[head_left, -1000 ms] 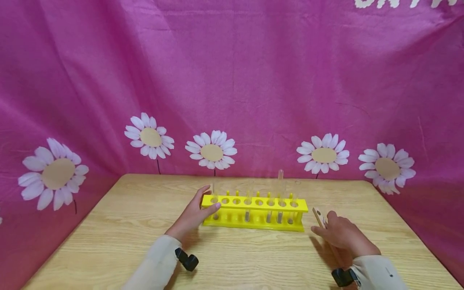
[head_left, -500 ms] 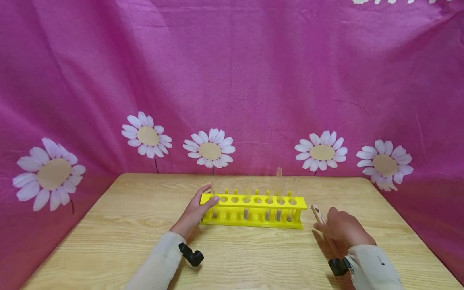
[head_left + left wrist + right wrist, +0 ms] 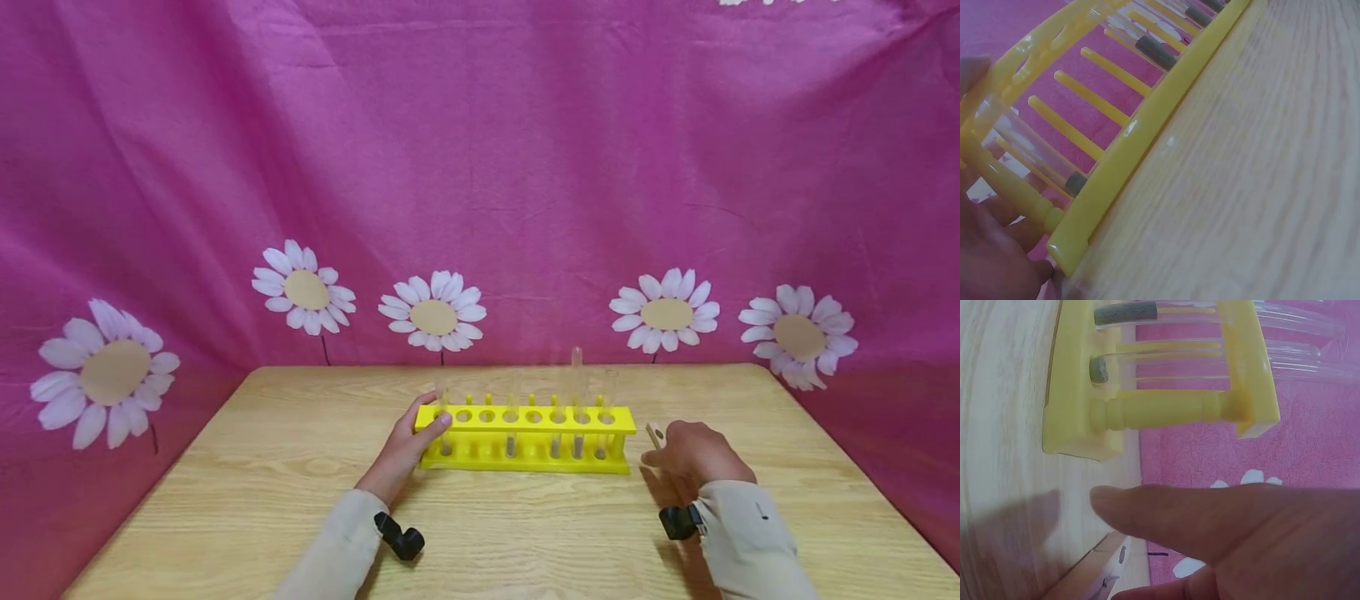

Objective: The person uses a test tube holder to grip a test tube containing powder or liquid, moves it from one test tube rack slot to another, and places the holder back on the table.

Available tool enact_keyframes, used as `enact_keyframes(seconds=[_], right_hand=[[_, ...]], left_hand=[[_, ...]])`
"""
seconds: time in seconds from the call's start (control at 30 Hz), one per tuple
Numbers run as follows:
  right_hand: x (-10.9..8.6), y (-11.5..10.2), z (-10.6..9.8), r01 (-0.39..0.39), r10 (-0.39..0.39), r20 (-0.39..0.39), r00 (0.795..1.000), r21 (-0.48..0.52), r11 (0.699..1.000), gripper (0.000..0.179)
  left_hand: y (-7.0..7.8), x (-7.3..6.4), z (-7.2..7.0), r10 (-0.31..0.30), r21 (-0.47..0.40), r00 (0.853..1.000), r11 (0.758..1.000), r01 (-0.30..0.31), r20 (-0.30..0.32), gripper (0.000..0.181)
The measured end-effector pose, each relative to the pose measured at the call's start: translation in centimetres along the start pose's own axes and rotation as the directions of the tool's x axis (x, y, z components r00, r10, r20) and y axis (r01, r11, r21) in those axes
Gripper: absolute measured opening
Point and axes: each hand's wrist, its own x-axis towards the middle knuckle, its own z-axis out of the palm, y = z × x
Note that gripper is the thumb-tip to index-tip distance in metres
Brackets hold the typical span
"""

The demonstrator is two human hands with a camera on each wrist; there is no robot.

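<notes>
My left hand (image 3: 401, 454) grips the left end of a yellow test tube rack (image 3: 525, 467), thumb over the top bar and other fingers behind it. Several clear glass test tubes stand in the rack, with dark grey matter at the bottom, like this left-end tube (image 3: 1075, 182). Just off the rack's right end, my right hand (image 3: 701, 454) is over a wooden test tube holder (image 3: 1088, 572) with a metal spring. Its thumb (image 3: 1160, 509) is straight and apart from the holder in the right wrist view. The palm hides most of the handle.
The rack stands on a wood-grain table (image 3: 480, 533). A magenta cloth (image 3: 480, 167) with large white flowers hangs behind and along both sides. Yellow drying pegs (image 3: 1066, 115) rise from the rack's base. One clear tube (image 3: 577, 358) reaches higher than the others.
My right hand has shifted forward and slightly left over the wooden holder, which keeps its place beside the rack. The left hand stays on the rack.
</notes>
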Motion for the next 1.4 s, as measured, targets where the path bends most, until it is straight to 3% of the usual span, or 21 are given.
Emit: enact_keyframes(seconds=[0.37, 0.67, 0.97, 1.13, 1.4], right_hand=[[0.6, 1.8, -0.3, -0.068, 0.067, 0.041, 0.997, 0.038, 0.997, 0.035], [0.3, 1.6, -0.2, -0.053, 0.052, 0.028, 0.998, 0.018, 0.998, 0.03], [0.3, 1.3, 0.4, -0.015, 0.01, -0.047, 0.999, -0.111, 0.994, 0.022], [0.5, 1.1, 0.6, -0.032, 0.02, -0.076, 0.997, -0.153, 0.988, 0.022], [0.6, 1.0, 0.5, -0.033, 0.024, -0.052, 0.998, -0.175, 0.984, 0.02]], left_hand=[[-0.9, -0.2, 0.1, 0.033, -0.033, 0.999, 0.999, -0.033, -0.004, 0.072], [-0.8, -0.5, 0.1, 0.047, -0.036, 0.999, 0.998, -0.048, -0.023, 0.07], [-1.1, -0.7, 0.5, 0.064, -0.03, 0.997, 0.997, -0.065, -0.031, 0.069], [-1.0, -0.8, 0.7, 0.082, -0.046, 0.996, 0.995, -0.083, -0.036, 0.065], [-1.2, -0.8, 0.5, 0.087, -0.047, 0.996, 0.995, -0.088, -0.034, 0.063]])
